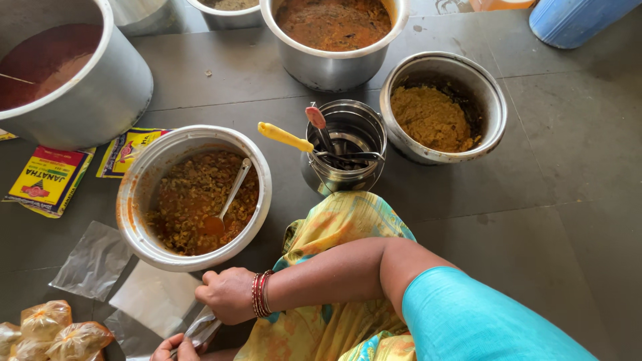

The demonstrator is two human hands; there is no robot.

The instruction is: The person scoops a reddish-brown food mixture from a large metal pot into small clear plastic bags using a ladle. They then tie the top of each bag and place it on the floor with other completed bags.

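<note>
Nearest the lens, my right hand [227, 294] and left hand [175, 349] meet at the bottom edge over a clear plastic bag [200, 329]. Right fingers are curled shut on its upper edge, left fingers pinch it from below, though the frame cuts that hand off. Holding it at both ends keeps its mouth taut, as I judge it.

Just left lie 2 loose plastic sheets [93, 259] flat on the dark floor [568, 167], and 3 filled, tied packets [57, 331] sit at the corner, set aside within reach.

Directly ahead stands a steel bowl of brown curry [194, 196] with a spoon [231, 194] leaning in it, handle toward me. Beyond it, a small steel can [344, 148] holds a yellow-handled ladle [286, 137]; a pot of yellow mash [441, 107] stands just beside it.
</note>
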